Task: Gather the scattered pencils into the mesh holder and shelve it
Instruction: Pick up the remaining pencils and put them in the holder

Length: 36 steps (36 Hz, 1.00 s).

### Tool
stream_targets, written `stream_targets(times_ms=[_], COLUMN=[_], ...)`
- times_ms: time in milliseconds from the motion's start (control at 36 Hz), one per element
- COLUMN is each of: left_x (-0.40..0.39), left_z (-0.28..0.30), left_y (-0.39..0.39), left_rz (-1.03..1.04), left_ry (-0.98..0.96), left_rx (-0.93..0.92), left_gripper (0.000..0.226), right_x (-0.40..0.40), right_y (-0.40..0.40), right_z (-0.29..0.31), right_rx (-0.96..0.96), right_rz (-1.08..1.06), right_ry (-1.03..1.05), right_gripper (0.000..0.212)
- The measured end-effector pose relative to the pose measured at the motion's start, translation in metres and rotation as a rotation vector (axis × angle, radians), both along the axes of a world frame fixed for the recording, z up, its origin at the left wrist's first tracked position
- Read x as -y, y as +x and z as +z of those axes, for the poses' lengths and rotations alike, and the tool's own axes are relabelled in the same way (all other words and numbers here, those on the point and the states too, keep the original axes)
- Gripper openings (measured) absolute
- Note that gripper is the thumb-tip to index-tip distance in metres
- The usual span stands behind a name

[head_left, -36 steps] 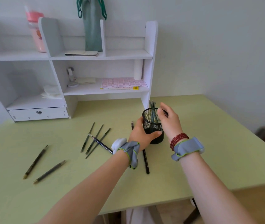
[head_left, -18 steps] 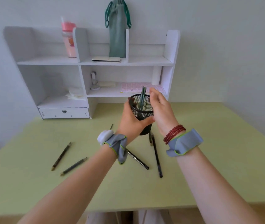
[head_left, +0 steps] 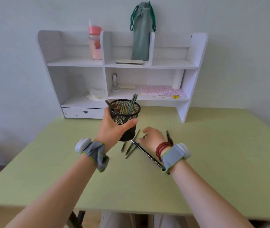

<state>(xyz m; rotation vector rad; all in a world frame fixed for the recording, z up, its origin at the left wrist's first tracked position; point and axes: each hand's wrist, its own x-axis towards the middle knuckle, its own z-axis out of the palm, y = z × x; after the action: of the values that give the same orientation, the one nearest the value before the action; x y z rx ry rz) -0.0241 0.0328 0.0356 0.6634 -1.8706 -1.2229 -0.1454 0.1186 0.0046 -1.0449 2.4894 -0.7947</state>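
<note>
My left hand (head_left: 112, 127) grips the black mesh holder (head_left: 126, 112) and holds it lifted above the green desk, in front of the white shelf unit (head_left: 147, 66). A few green pencils (head_left: 131, 103) stand inside it. My right hand (head_left: 152, 137) is low over the desk, fingers spread, touching a cluster of green pencils (head_left: 131, 146) lying there. A black pencil (head_left: 149, 156) lies diagonally under my right wrist. Another dark pencil (head_left: 168, 136) lies just right of that hand.
The shelf unit holds a pink bottle (head_left: 95, 43), a green drawstring pouch (head_left: 141, 30), a notebook (head_left: 129, 62), a sticker sheet (head_left: 162, 92), a tape dispenser and a white roll. A small drawer (head_left: 83, 112) sits at its bottom left. The green desk (head_left: 221, 153) spreads to both sides.
My right hand let go of the holder and dropped to the pencils on the desk. My left hand kept the holder raised. The camera view shifted left.
</note>
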Motion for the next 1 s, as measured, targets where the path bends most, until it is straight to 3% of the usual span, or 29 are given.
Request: stream_targets(times_ms=[167,306,472,611,833,1000], left_x=[0.004,0.005,0.004,0.006,0.006,0.0], left_z=[-0.007,-0.007,-0.007,-0.006,-0.007,-0.01], left_y=[0.009,0.011,0.012,0.014,0.013,0.009], left_rz=[0.028,0.03,0.027,0.032,0.035,0.027], left_ry=[0.011,0.014,0.008,0.02,0.009,0.008], left_rx=[0.023,0.032,0.037,0.037,0.061,0.086], left_gripper=[0.073,0.071,0.071,0.07,0.073,0.075], right_x=[0.006,0.006,0.003,-0.003,-0.018,-0.022], right_y=[0.008,0.015,0.016,0.009,0.0,0.005], right_z=[-0.015,-0.021,-0.014,0.025,0.109,0.136], right_rx=[-0.073,-0.079,-0.047,-0.082,0.07,0.113], right_rz=[0.057,0.034,0.047,-0.038,-0.165,-0.115], right_ry=[0.201,0.174,0.1,-0.199,-1.016,-1.249], right_gripper=[0.051,0.037,0.038,0.029,0.011,0.015])
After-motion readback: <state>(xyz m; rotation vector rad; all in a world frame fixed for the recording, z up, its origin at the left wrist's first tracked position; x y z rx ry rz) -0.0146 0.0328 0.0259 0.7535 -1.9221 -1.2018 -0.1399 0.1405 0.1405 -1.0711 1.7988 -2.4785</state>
